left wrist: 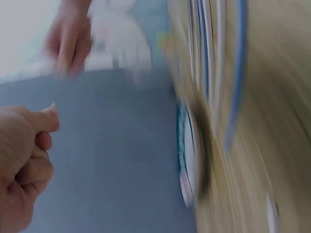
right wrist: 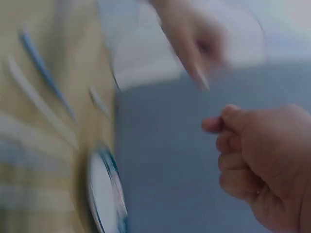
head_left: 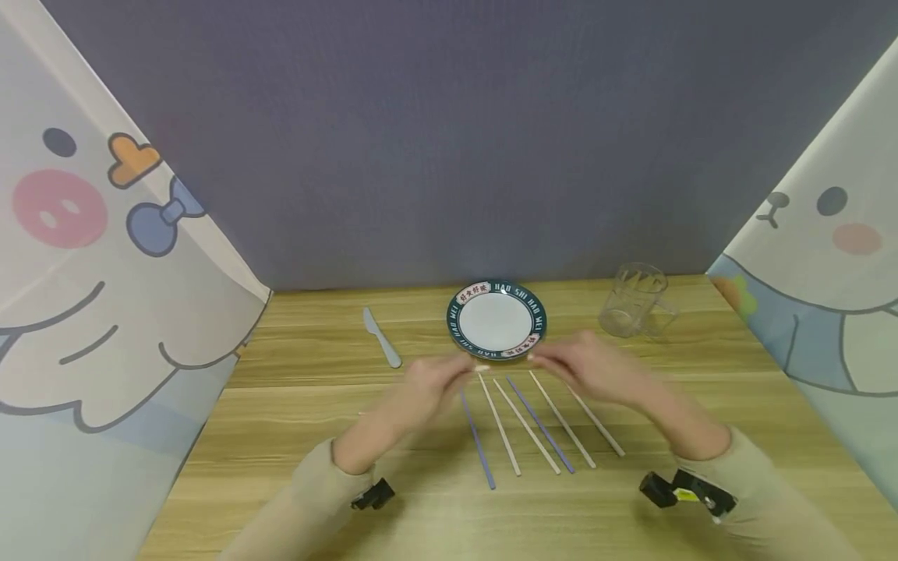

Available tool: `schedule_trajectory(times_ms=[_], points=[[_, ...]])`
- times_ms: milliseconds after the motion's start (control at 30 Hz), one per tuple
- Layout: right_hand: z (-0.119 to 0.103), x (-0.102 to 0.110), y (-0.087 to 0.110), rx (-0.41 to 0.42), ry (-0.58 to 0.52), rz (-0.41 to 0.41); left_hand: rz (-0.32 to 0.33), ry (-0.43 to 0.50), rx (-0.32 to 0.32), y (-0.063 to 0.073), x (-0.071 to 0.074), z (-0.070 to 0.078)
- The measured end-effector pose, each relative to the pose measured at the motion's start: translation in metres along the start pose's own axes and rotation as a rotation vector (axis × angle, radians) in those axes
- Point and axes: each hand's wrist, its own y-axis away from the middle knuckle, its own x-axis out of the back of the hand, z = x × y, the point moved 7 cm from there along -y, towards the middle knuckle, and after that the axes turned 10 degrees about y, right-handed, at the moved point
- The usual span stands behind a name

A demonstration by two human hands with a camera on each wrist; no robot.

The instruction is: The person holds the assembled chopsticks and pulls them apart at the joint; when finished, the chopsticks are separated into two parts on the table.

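Observation:
My left hand (head_left: 429,382) is raised in front of the plate, thumb and forefinger pinching a small white piece (head_left: 481,368). Opposite it, my right hand (head_left: 585,362) has its thumb and forefinger together, the other fingers curled in the right wrist view; a pale spot shows at its fingertips, and I cannot tell whether it holds something. A gap separates the two hands. Below them on the table lie several thin straws, among them a blue straw (head_left: 479,444) and a white straw (head_left: 528,428). Just beyond stands a white plate (head_left: 496,321) with a dark green lettered rim.
A grey-blue table knife (head_left: 382,339) lies left of the plate. To the right stands a clear mug (head_left: 631,304) with a handle. The wooden table (head_left: 295,343) ends at a grey back panel (head_left: 449,140), with printed cartoon panels on both sides.

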Motion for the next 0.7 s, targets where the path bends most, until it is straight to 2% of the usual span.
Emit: schedule_trajectory(times_ms=[100,133,200,300,433,533,700], points=[[0.028,0.023,0.023,-0.077,0.111,0.086,0.077,-0.010,0.098,0.020,0.024,-0.023],[0.036,0.027,0.031,-0.096,0.136,0.089,0.088,-0.016,0.121,0.027,0.030,-0.028],[0.047,0.031,0.044,-0.124,0.154,0.066,0.069,-0.003,0.160,0.040,0.037,-0.037],[0.057,0.030,0.059,-0.162,0.152,0.013,0.009,0.014,0.207,0.055,0.040,-0.043],[0.063,0.019,0.078,-0.213,0.095,-0.028,-0.102,-0.006,0.313,0.075,0.036,-0.051],[0.064,0.009,0.089,-0.193,0.064,-0.024,-0.211,-0.007,0.382,0.088,0.028,-0.056],[0.067,-0.006,0.102,-0.177,0.083,-0.025,-0.329,0.040,0.421,0.101,0.018,-0.059]])
